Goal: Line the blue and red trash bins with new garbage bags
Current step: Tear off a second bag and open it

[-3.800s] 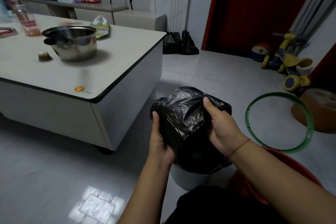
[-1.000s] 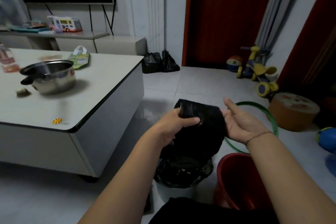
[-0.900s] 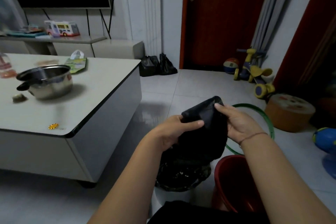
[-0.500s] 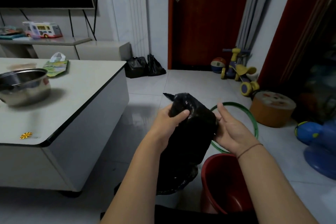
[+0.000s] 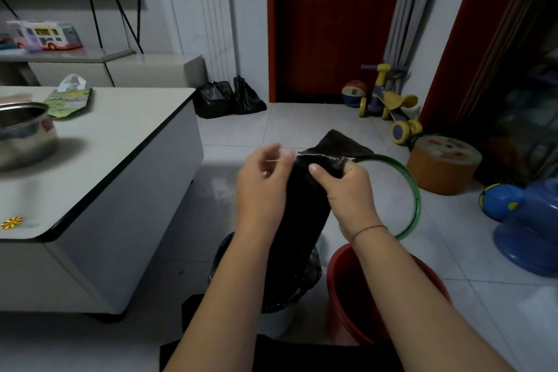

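My right hand [image 5: 350,190] pinches a flat, crinkly black bag [image 5: 305,208]; my left hand [image 5: 262,187] is loose beside it. Red bin [image 5: 341,269] near right, rim bare

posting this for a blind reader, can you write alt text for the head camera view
Two bare hands, the left hand and right hand, hold a flat black garbage bag above a bag-lined bin and an unlined red bin on a tiled floor. A white table stands to the left.
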A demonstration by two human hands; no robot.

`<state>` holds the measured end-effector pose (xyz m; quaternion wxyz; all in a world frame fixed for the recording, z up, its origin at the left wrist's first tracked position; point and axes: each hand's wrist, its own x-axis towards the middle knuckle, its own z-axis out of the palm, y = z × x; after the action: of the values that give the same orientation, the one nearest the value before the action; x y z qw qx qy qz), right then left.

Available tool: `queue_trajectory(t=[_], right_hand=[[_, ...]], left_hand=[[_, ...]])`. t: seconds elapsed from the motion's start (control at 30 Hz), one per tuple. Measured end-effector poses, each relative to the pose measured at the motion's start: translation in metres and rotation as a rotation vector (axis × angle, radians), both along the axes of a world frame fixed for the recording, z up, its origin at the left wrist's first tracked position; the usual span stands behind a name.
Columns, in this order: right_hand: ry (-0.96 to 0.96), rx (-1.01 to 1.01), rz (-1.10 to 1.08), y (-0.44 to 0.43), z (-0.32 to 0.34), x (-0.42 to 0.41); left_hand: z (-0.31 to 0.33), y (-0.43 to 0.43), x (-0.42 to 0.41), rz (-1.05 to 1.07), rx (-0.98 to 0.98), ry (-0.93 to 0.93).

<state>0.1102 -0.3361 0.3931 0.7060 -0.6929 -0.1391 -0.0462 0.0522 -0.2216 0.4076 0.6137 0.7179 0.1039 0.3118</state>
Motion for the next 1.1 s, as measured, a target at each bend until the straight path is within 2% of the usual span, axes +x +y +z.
queue_trajectory(t=[0.1, 0.2, 0.3, 0.47, 0.63, 0.83, 0.93, 1.03, 1.1], right_hand=[[0.011, 0.009, 0.230, 0.013, 0.008, -0.014], [-0.026, -0.060, 0.410, 0.011, 0.015, -0.021], [-0.038, -0.100, 0.478, 0.007, 0.018, -0.023], [-0.033, -0.130, 0.231, 0.005, 0.014, -0.015], [-0.022, -0.205, -0.034, -0.007, 0.006, 0.000], [-0.038, -0.172, -0.092, -0.008, 0.005, 0.002], [-0.093, -0.148, -0.233, -0.011, 0.009, -0.001], [-0.207, -0.351, -0.484, -0.013, 0.016, -0.002], [-0.251, -0.476, -0.476, -0.014, 0.019, -0.002]], left_hand=[[0.003, -0.017, -0.001, -0.236, -0.109, 0.023], [0.003, -0.011, -0.002, -0.257, -0.184, 0.014], [0.003, 0.000, -0.004, -0.225, -0.274, 0.029], [0.002, 0.016, -0.004, -0.035, -0.516, 0.094], [-0.001, 0.025, -0.006, -0.079, -0.620, 0.177], [-0.002, 0.030, -0.006, -0.104, -0.603, 0.180], [-0.002, 0.032, -0.008, -0.112, -0.570, 0.170], [-0.001, 0.030, -0.010, -0.140, -0.528, 0.178], [0.000, 0.028, -0.011, -0.170, -0.474, 0.175]])
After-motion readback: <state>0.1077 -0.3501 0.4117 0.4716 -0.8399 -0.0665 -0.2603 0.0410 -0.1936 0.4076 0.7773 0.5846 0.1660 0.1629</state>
